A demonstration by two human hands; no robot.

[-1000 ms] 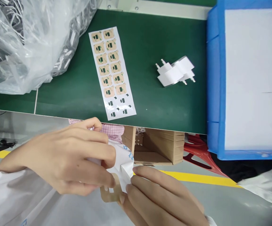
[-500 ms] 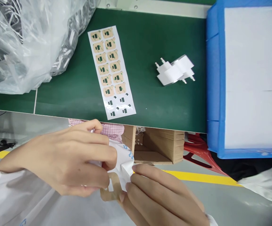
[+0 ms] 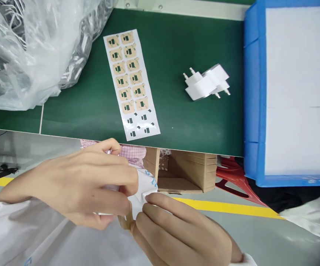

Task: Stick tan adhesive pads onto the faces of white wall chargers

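The right grip (image 3: 182,229) neared the left grip (image 3: 82,188), pinching a bent sticker (image 3: 125,222); the left's hold was unclear. Beyond, the sheet (image 3: 137,121) bore twelve, four places bare.

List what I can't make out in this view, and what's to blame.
All in the head view:
- Full shape of the tan sticker: covered partly by fingers of the right hand.
- Palm of the left hand: hidden by its own back.
- Contents of the plastic bag: blurred by cloudy plastic.
- Far side of the blue bin: cut off by the right edge.
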